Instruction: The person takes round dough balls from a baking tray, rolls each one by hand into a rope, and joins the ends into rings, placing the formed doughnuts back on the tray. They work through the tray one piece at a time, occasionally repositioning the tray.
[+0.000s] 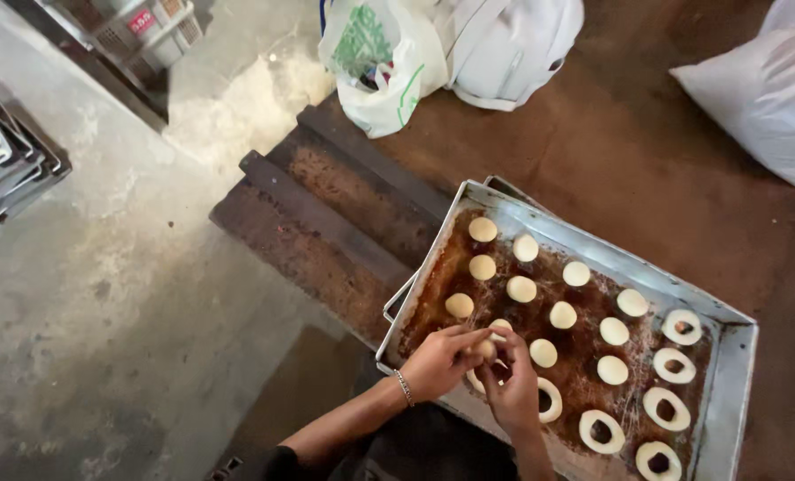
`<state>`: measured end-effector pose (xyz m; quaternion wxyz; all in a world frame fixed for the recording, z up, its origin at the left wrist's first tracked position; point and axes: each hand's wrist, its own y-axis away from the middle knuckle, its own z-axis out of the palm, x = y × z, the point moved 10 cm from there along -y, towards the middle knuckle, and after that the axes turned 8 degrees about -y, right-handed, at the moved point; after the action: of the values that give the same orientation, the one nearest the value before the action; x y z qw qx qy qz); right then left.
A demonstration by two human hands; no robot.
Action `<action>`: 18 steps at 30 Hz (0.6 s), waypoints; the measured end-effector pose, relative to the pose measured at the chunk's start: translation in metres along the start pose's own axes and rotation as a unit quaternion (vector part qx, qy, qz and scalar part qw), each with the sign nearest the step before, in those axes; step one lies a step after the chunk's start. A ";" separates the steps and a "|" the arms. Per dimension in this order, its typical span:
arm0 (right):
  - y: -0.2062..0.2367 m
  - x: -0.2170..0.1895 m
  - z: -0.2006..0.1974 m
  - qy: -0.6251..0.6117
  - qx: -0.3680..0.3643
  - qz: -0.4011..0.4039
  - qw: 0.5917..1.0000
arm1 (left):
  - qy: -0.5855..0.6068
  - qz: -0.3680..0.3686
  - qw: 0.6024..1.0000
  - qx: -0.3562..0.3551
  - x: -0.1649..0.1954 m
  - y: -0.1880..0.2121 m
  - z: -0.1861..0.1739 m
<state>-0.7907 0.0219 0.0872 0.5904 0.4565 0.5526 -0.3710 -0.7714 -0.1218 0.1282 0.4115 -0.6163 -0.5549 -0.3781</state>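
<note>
Both hands meet over the near-left part of a large rectangular metal baking tray [734, 383] with a dark, greasy base, which lies on a brown wooden tabletop [611, 151]. The left hand [438, 361], a thin bracelet at its wrist, pinches a small pale dough piece [486, 347] between fingertips; the right hand [513, 392] closes on the same piece from the other side, so both are grasping it just above the tray.

The step in hand looks like shaping one piece of dough in place. Round pale dough balls [521, 289] sit in rows across the tray's left and middle; pale dough rings [673, 365] with open centres line its right edge and near side. Judging by that split, the next move calls for a gentle press through the middle of the piece without tearing it, then setting it down clear of its neighbours.

Beyond the tabletop's far edge lie white plastic bags [389, 62].
</note>
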 end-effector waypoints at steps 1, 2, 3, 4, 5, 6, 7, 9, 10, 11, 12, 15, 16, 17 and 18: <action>0.004 -0.005 0.002 0.007 -0.002 -0.004 1.000 | -0.003 -0.030 0.999 -0.017 -0.003 0.005 0.002; 0.008 -0.011 0.006 0.014 -0.005 -0.011 1.000 | -0.016 -0.005 1.000 0.001 0.004 0.009 -0.003; 0.009 -0.014 0.008 0.012 0.005 -0.008 1.000 | -0.031 0.021 0.999 0.021 0.012 0.013 -0.008; 0.013 -0.017 0.010 0.008 0.015 -0.005 1.000 | -0.046 0.047 0.997 0.041 0.019 0.018 -0.013; 0.018 -0.019 0.012 0.004 0.025 0.004 1.000 | -0.043 0.042 0.997 0.042 0.021 0.023 -0.013; 0.022 -0.024 0.013 0.012 0.034 -0.006 0.999 | -0.040 0.036 0.998 0.042 0.022 0.027 -0.014; 0.026 -0.029 0.013 0.022 0.044 -0.016 0.999 | -0.037 0.031 0.998 0.043 0.024 0.029 -0.015; 0.030 -0.028 0.011 0.064 0.067 -0.002 0.996 | -0.024 -0.001 0.998 0.054 0.024 0.033 -0.018; 0.030 -0.023 0.008 0.096 0.080 0.019 0.992 | -0.016 -0.015 0.998 0.061 0.025 0.035 -0.019; 0.030 -0.017 0.004 0.128 0.092 0.044 0.987 | -0.025 0.006 0.995 0.094 0.033 0.037 -0.024; 0.027 -0.022 0.006 0.111 0.081 -0.010 0.991 | -0.034 0.025 0.991 0.125 0.040 0.042 -0.029; 0.017 -0.016 0.010 0.029 0.034 -0.094 0.995 | 0.035 0.048 0.988 0.142 0.046 0.053 -0.026; 0.014 -0.004 0.010 -0.016 0.015 -0.073 0.997 | 0.077 0.046 0.987 0.130 0.042 0.056 -0.024; 0.014 0.007 0.010 -0.061 -0.002 -0.052 0.997 | 0.081 0.048 0.989 0.118 0.039 0.059 -0.021; 0.018 0.012 0.012 -0.112 -0.032 -0.048 0.992 | 0.084 0.053 0.989 0.111 0.034 0.061 -0.020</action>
<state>-0.7688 0.0169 0.0771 0.6445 0.3657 0.5158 -0.4299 -0.7072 -0.1307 0.1620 0.5414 -0.5616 -0.5237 -0.3424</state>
